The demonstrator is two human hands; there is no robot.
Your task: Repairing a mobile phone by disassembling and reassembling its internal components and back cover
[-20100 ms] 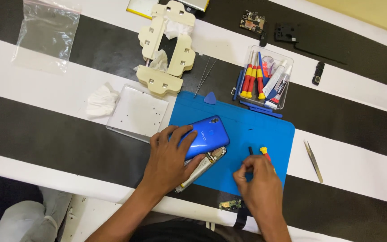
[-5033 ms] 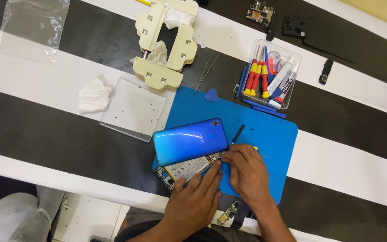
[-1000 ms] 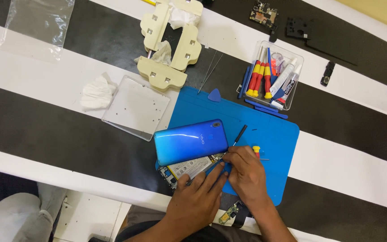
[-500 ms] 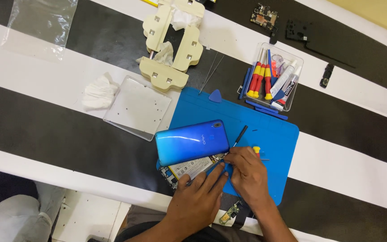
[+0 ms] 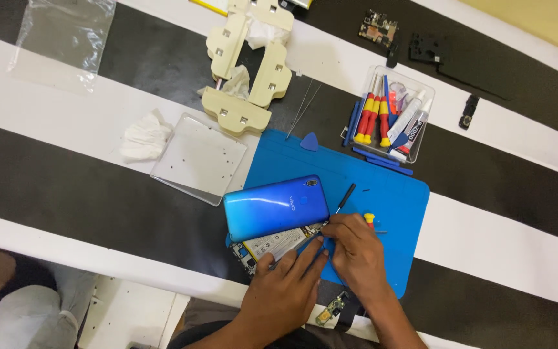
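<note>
On the blue mat (image 5: 395,194), the left hand (image 5: 285,291) presses its fingers on the opened phone (image 5: 272,244) beneath its blue back cover (image 5: 276,207), the right hand (image 5: 356,249) pinching a tool at the phone's edge.

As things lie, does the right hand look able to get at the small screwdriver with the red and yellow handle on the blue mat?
Probably yes: the screwdriver lies on the blue mat right beside the right hand, with nothing between them that shows.
</note>
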